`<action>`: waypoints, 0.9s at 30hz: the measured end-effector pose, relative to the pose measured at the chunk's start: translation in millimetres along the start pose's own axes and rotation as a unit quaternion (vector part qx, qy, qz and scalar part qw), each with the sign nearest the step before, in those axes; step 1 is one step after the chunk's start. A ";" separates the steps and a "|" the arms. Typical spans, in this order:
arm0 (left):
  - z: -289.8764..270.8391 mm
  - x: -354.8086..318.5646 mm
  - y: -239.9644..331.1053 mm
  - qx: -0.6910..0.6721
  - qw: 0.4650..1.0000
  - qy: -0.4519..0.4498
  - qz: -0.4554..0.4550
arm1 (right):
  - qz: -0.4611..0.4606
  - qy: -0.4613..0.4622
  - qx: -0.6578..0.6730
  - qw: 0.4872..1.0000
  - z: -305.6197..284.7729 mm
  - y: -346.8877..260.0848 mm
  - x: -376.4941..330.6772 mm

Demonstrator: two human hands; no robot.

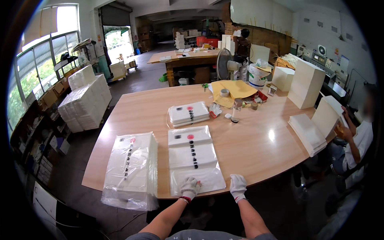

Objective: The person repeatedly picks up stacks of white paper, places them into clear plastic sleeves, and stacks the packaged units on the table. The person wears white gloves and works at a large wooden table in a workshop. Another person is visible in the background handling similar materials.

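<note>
A flat stack of clear printed plastic bags lies in front of me near the table edge, bearing a red round mark and dark lettering. On its near end rests my left hand, in a white glove, fingers spread a little on the plastic and holding nothing. My right hand, gloved too, is at the table edge just right of the bags, its fingers curled in with nothing visible in them. To the left stands a tall pile of plastic-wrapped packs with similar print. Beyond the bags sits a smaller folded bundle of bags.
Farther back on the wooden table are yellow paper, a glass jar, tape rolls and a loose glove. White paper stacks stand at the right, where a seated person handles sheets. Another person stands behind a fan.
</note>
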State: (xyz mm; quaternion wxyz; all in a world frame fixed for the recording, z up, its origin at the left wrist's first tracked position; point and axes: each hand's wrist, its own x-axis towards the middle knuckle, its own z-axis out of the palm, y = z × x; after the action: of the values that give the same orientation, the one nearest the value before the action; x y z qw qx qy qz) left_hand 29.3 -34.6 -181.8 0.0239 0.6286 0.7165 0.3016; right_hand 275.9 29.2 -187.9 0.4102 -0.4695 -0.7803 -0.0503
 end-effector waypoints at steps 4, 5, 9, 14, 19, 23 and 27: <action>8.1 -1.3 -6.3 -0.022 1.000 0.009 -0.008 | -0.006 -0.008 -0.021 1.000 2.5 -1.3 -0.7; 6.7 -0.5 -6.8 -0.023 1.000 0.009 -0.006 | -0.007 -0.011 -0.024 1.000 3.1 -2.0 -0.9; 4.2 0.6 0.9 -0.021 1.000 0.019 0.004 | -0.001 -0.017 -0.056 0.998 3.5 2.4 -3.9; -3.0 -0.3 -4.2 -0.008 1.000 0.001 0.013 | 0.032 -0.034 -0.046 0.998 8.2 -4.3 -0.5; 0.0 0.6 -1.3 -0.018 0.999 0.015 0.024 | 0.025 -0.017 -0.056 0.998 1.9 -6.4 0.8; 0.5 -1.0 -2.4 -0.010 0.999 0.029 0.023 | 0.027 -0.014 -0.044 0.999 3.0 -6.7 -0.6; 2.2 -0.7 -5.4 -0.029 0.999 0.030 0.017 | 0.020 -0.018 -0.052 0.998 4.3 -6.3 1.4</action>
State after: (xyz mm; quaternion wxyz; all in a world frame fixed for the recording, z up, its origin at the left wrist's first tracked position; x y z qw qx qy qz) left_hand 25.6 -34.5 -186.3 0.0154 0.6302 0.6971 0.3416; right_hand 268.2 28.7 -187.8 0.3721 -0.5067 -0.7742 -0.0739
